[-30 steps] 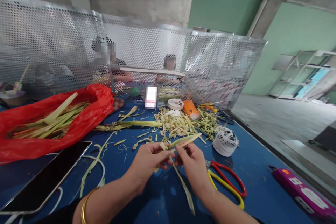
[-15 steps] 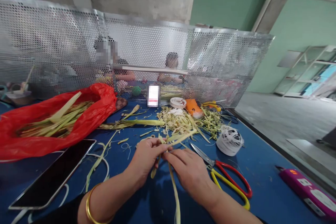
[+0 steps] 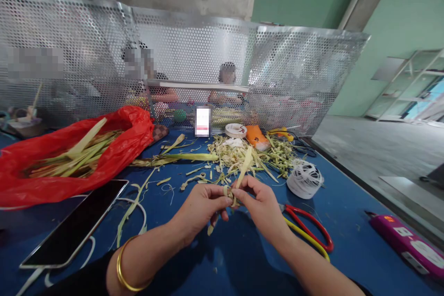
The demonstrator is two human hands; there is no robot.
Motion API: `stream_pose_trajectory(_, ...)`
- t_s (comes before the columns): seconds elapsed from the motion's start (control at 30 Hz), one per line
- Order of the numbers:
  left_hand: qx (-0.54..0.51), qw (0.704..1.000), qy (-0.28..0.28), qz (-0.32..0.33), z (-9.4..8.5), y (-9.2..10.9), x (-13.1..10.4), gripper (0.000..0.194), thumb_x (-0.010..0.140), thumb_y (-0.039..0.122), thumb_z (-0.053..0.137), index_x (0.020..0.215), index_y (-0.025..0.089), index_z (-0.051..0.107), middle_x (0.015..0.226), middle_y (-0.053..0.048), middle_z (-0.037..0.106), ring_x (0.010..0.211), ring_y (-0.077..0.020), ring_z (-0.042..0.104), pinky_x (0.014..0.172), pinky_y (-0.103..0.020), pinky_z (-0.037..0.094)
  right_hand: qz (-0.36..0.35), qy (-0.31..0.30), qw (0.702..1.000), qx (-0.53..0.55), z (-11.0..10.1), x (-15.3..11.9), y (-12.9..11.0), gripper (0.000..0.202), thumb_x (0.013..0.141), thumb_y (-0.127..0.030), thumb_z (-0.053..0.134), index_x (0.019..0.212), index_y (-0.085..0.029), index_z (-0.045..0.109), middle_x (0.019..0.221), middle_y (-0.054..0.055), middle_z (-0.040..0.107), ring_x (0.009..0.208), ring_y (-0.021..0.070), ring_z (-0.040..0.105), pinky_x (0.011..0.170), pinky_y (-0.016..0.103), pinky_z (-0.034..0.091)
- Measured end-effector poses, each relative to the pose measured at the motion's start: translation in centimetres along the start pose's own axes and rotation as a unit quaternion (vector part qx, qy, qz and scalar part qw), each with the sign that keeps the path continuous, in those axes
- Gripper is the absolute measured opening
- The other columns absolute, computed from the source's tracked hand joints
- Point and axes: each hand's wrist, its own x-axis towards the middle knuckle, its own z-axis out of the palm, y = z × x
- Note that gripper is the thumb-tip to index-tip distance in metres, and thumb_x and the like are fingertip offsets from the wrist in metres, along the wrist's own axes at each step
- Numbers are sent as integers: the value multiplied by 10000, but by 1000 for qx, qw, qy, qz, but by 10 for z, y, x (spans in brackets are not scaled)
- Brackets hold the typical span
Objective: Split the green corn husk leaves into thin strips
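Note:
Over the blue table, my left hand (image 3: 204, 201) pinches a small looped piece of pale dried husk between thumb and fingers. Close against it, my right hand (image 3: 256, 199) is closed on a husk strip (image 3: 245, 166), whose wide end sticks up past the fingers. The two hands meet at the folded part, which the fingertips partly hide. A short end of husk pokes out below my left fingers. Under my right forearm lie scissors (image 3: 308, 224) with one red and one yellow handle, their blades mostly covered.
A red plastic bag (image 3: 138, 125) of husk strips and a tablet (image 3: 76, 226) with a white cable are on the left. Husk scraps (image 3: 229, 150), a tape roll (image 3: 236, 130) and white ribbon (image 3: 305, 179) lie ahead. People sit behind a perforated metal screen (image 3: 194, 51).
My right hand has lifted and turned. The strip that hung down toward me now points up and away. My left hand keeps its pinch, slightly further right.

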Motion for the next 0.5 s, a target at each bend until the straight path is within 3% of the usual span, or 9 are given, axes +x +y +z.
stream_pose_trajectory(0.13,7,1000,-24,-9,1,1,-2,157,701,288,646,730,146,708,622,-14,629,511,-96,533,420,-176,368,65,-4,997,38,1,3,-3,194,734,-311,632,630,-188,525,556,-51,497,522,114,495,521,229,407)
stream_pose_trajectory(0.27,28,1000,2,-3,5,-2,-2,153,666,272,686,756,152,715,563,17,581,484,-90,498,412,-175,336,44,31,998,-43,2,2,-1,188,727,-287,623,607,-185,521,538,-58,451,517,98,409,491,214,335)
stream_pose_trajectory(0.5,62,994,80,34,6,1,-1,228,718,358,638,640,144,658,491,22,553,416,-82,455,403,-189,342,-18,12,986,-165,-6,0,-1,210,830,-330,551,672,-193,544,605,-35,526,571,117,449,538,228,344)
